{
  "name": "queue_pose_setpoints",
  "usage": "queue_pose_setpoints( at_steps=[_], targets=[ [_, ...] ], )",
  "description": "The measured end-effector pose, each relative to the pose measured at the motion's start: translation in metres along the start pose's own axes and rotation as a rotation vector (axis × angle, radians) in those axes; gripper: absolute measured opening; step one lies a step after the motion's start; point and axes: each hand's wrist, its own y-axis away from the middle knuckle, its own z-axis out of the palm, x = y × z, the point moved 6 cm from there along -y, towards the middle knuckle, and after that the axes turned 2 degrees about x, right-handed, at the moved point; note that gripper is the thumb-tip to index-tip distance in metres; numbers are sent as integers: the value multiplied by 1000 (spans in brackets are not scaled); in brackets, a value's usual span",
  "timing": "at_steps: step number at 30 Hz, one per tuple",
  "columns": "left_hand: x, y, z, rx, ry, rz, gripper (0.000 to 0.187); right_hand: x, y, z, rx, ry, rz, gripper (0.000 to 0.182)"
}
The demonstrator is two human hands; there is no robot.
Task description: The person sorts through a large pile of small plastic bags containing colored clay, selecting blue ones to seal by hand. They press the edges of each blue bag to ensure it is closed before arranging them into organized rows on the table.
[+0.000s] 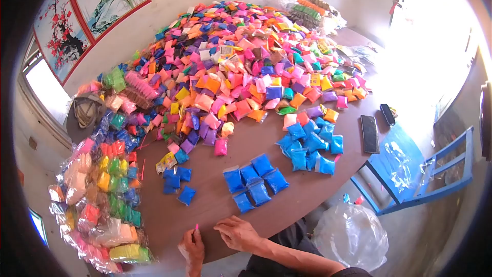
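My left hand [191, 247] is at the table's near edge, closed, with a small bright pink piece [197, 226] sticking up at its fingertips. Just to its right, my right hand [240, 234] has its fingers curled together over the table; what they hold, if anything, is hidden. Beyond my hands, several blue packets [258, 191] lie flat in neat rows, edges touching. A smaller group of darker blue packets [172, 182] lies to the left. At the right, brighter blue packets [309, 145] are heaped loosely.
A large mound of mixed-colour packets [241, 79] covers the back of the brown table [205, 172]. Bagged bundles [110, 190] line the left edge. A black phone [369, 134] lies at the right edge. Beside the table stand a blue chair [410, 174] and a clear plastic bag [353, 236].
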Motion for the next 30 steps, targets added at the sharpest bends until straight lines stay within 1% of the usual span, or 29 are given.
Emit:
queue_pose_setpoints(
  at_steps=[5,8,17,20,25,30],
  targets=[
    [2,0,2,20,-24,26,15,3,3,3,-9,6,-2,29],
    [3,-1,2,12,-17,3,14,1,2,0,54,18,-34,24],
    [-4,1,3,16,-21,7,14,0,1,1,29,39,-19,24],
    [-1,1,2,32,-14,10,14,3,3,5,-37,11,21,28],
    [4,-3,-1,9,-48,29,13,3,2,5,-44,23,8,30],
    [-4,1,2,8,-36,-6,12,0,0,1,-20,36,7,28]
  ],
)
